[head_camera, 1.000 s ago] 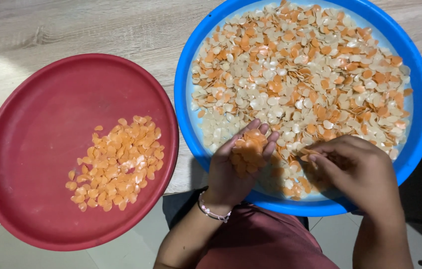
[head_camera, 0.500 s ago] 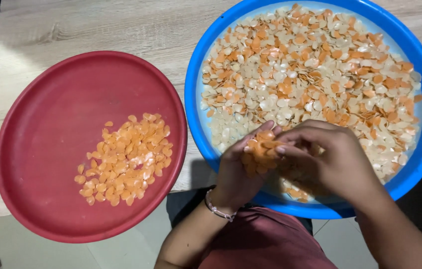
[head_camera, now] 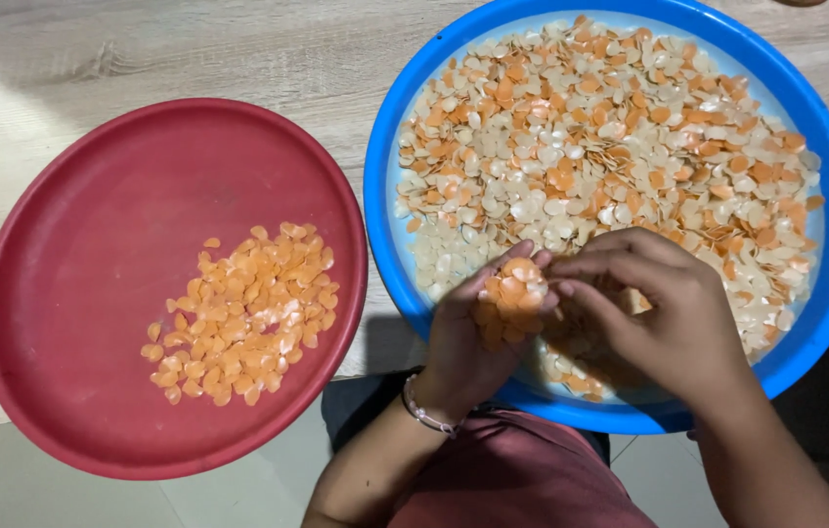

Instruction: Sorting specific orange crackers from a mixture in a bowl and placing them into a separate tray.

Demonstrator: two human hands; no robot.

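Left hand (head_camera: 468, 337): cupped palm-up over the near-left rim of the blue basin (head_camera: 390, 235), wrist toward the body; it serves as a small bowl, so picked pieces gather there rather than going one at a time to the plate.
Left grip: half curled, cradling a small heap of orange pieces (head_camera: 510, 293); fingers loosely bent around the heap, not clenched.
Right hand (head_camera: 659, 313): just right of the left one, over the near part of the basin, back of the hand up.
Right grip: thumb and forefinger pinched together at the edge of the heap in the left palm; whether a single piece sits between the tips I cannot tell, it is too small.
Blue basin: on the right of the counter (head_camera: 190, 59), its near edge overhanging toward the lap; it holds a wide mixed layer of pale and orange flakes (head_camera: 610, 137), spread thin so colours show apart.
Red plate (head_camera: 63, 215): on the left, beside the basin, rims nearly touching; close enough for a short reach.
Sorted pile (head_camera: 243, 313): only orange pieces, lying right of the plate's middle, the side nearest the basin.
Wrist: a thin bracelet (head_camera: 424, 411) on the left arm.
Lap: dark red cloth (head_camera: 522, 479) below both hands.
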